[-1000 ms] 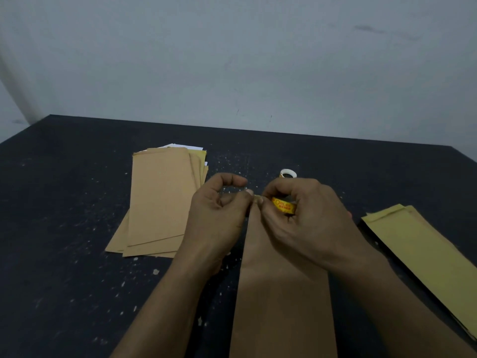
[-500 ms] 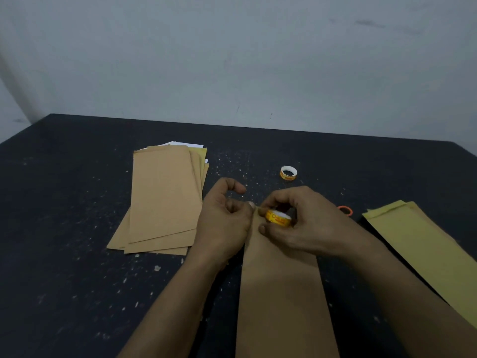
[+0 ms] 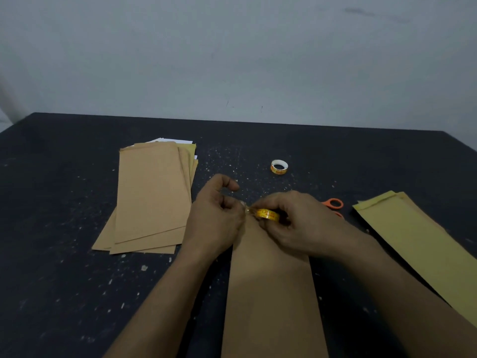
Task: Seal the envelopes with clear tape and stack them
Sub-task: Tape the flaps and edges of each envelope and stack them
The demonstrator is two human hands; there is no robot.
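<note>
The tape roll (image 3: 267,213) is just above the brown envelope's (image 3: 271,293) far end, mid desk (image 3: 64,280). My right grip (image 3: 296,226) is curled round it; my left grip (image 3: 216,218) pinches its free end at 9 o'clock. The film is probably thin and sticky and curls easily, so hold the tab only. The envelope stack (image 3: 152,195) is at 10 o'clock.

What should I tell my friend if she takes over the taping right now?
Hands: the right hand grips a yellow tape roll; the left hand pinches at its loose end, over the top of the brown envelope lying in front.
Around: pile of brown envelopes at left, yellowish envelopes at right, spare tape roll and orange scissors farther back on the table.
Done: cannot tell which pile is sealed.
Left: pull tape, seal this envelope's top, stack it, then the rest.
</note>
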